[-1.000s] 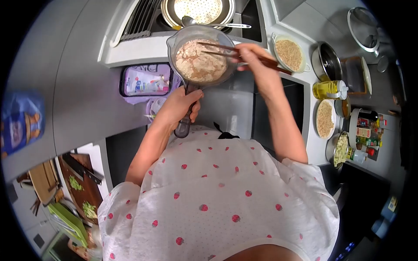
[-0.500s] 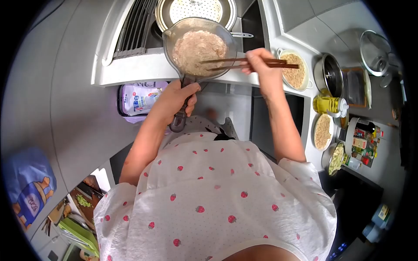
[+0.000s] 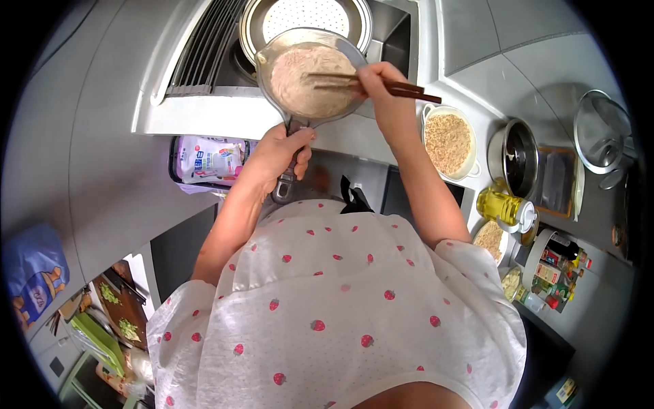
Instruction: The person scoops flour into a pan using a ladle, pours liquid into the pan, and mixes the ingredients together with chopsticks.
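My left hand [image 3: 278,155] is wrapped round the dark handle of a see-through mixing bowl [image 3: 267,56], held over the counter's front edge. Inside the bowl lies a pale pinkish-beige mixture [image 3: 293,78]. Between the fingers of my right hand [image 3: 383,85] is a pair of brown chopsticks [image 3: 409,91], their tips in the mixture. Right of that hand stands a white two-handled dish [image 3: 449,143] of crumbly beige food. Behind the bowl sits a steel pot with a perforated steamer plate [image 3: 306,19].
On the right counter are a dark-bottomed steel pot [image 3: 518,160], an oil bottle [image 3: 504,210], a plate of crumbly food [image 3: 490,240] and a rack of seasoning bottles [image 3: 555,273]. A glass lid [image 3: 599,133] lies farther right. Lower left, a cutting board [image 3: 116,317] bears chopped greens.
The chopsticks and my right hand have moved left and slightly up over the bowl. The mixture looks stirred round and smoother. My left hand keeps its grip; the view has shifted a little.
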